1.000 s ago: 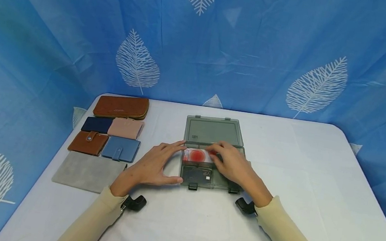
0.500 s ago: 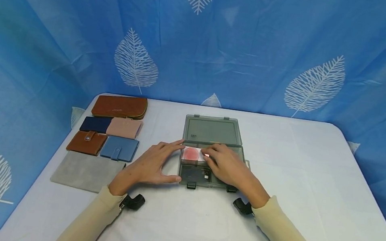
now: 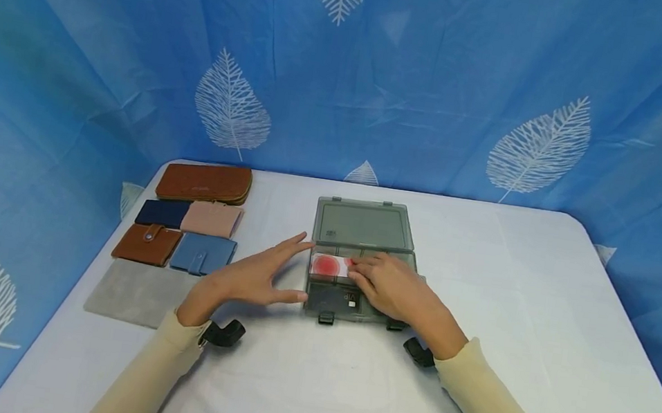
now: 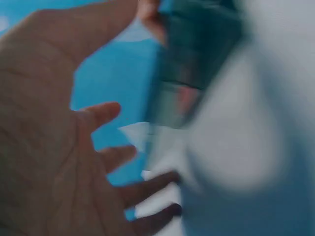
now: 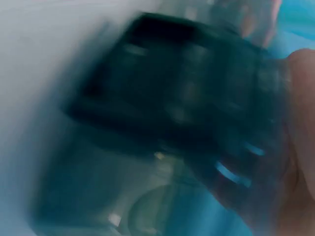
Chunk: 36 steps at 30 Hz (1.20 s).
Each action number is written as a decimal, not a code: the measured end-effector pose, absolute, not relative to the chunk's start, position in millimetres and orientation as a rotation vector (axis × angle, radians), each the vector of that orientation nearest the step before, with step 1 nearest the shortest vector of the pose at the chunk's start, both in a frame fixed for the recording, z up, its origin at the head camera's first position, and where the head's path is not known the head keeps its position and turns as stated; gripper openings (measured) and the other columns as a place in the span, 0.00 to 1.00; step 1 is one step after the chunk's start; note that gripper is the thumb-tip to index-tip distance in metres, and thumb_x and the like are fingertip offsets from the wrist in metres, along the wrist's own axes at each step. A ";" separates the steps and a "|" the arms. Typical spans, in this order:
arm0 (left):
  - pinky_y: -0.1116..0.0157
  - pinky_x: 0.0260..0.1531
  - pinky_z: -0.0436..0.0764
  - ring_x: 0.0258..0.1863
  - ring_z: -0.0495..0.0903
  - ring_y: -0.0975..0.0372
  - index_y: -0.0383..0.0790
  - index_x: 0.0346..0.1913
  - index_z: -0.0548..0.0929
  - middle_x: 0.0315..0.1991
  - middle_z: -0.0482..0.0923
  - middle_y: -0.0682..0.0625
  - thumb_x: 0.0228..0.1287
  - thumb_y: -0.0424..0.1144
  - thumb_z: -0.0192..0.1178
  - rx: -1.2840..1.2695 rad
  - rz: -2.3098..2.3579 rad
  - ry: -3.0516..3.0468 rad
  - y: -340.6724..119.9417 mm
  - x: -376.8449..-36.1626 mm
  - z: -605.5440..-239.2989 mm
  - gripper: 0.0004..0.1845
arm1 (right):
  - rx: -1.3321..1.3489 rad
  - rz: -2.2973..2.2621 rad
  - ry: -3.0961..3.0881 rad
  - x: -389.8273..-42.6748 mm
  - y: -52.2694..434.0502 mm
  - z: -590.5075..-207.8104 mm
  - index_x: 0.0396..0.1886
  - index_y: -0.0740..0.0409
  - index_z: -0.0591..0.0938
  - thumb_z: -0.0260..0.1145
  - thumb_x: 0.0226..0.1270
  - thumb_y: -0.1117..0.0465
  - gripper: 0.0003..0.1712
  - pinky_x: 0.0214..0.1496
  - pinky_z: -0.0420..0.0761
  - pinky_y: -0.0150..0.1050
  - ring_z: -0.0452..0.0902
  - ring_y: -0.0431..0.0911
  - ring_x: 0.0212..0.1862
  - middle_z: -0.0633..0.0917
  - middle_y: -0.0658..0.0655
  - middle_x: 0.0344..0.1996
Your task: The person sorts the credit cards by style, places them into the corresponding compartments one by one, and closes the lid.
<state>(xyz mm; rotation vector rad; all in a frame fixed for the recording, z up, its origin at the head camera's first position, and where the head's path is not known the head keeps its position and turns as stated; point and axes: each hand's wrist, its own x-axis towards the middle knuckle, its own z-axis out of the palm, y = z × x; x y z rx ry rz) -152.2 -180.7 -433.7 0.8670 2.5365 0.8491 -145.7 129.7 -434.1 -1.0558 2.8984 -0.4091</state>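
Observation:
A translucent grey-green plastic case [image 3: 364, 223] lies on the table with its lid folded back. A white card with a red circle [image 3: 326, 266] sits in its middle row, at the left. My right hand [image 3: 386, 283] is over the case, its fingertips at the card's right part; the hand hides whether they pinch it or only touch it. A dark card marked VIP [image 3: 333, 299] lies in the front compartment. My left hand [image 3: 252, 278] is spread just left of the case, holding nothing; its separated fingers [image 4: 118, 157] show in the left wrist view.
At the left lie a brown zip wallet [image 3: 204, 183], a navy wallet [image 3: 162, 212], a pink wallet [image 3: 212, 219], a brown snap wallet [image 3: 147, 243], a blue wallet [image 3: 202, 254] and a grey flat pouch [image 3: 137, 293]. The right wrist view is blurred.
The card's red circle has shifted slightly left, and the right hand has come lower over the case. My left hand has drawn back a little to the left of the case.

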 end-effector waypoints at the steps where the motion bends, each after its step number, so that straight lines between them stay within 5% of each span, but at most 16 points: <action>1: 0.32 0.76 0.60 0.85 0.51 0.41 0.49 0.89 0.51 0.89 0.41 0.41 0.74 0.63 0.65 0.826 0.895 2.523 -181.4 -155.6 -428.8 0.52 | -1.042 -0.456 2.895 -146.2 133.2 -430.5 0.68 0.58 0.86 0.58 0.88 0.51 0.23 0.70 0.78 0.59 0.81 0.59 0.67 0.86 0.60 0.65; 9: 0.37 0.73 0.68 0.81 0.63 0.39 0.45 0.89 0.45 0.88 0.47 0.38 0.87 0.63 0.43 0.452 1.351 2.450 -167.4 -188.2 -410.0 0.42 | -0.637 -0.961 2.896 -168.0 173.9 -410.9 0.81 0.62 0.71 0.57 0.88 0.51 0.31 0.73 0.71 0.68 0.70 0.68 0.75 0.73 0.68 0.77; 16: 0.44 0.78 0.65 0.81 0.64 0.40 0.41 0.88 0.37 0.86 0.52 0.34 0.86 0.65 0.39 0.147 1.501 2.329 -141.6 -204.2 -425.9 0.46 | -0.310 -1.197 2.684 -185.0 201.6 -428.9 0.88 0.61 0.53 0.48 0.91 0.42 0.41 0.76 0.67 0.68 0.64 0.71 0.79 0.62 0.73 0.82; 22: 0.45 0.77 0.67 0.79 0.67 0.41 0.42 0.88 0.38 0.81 0.61 0.30 0.89 0.60 0.39 0.083 1.620 2.285 -129.0 -206.1 -435.5 0.42 | -0.199 -1.366 2.521 -191.6 208.0 -439.1 0.89 0.57 0.53 0.47 0.91 0.41 0.40 0.74 0.69 0.65 0.75 0.67 0.70 0.68 0.72 0.79; 36: 0.46 0.76 0.69 0.77 0.69 0.42 0.37 0.87 0.53 0.79 0.65 0.32 0.89 0.53 0.45 0.058 1.847 2.213 -115.1 -206.5 -437.5 0.36 | -0.074 -1.630 2.361 -193.6 213.9 -443.4 0.89 0.58 0.55 0.50 0.91 0.45 0.38 0.75 0.74 0.56 0.72 0.65 0.75 0.66 0.70 0.80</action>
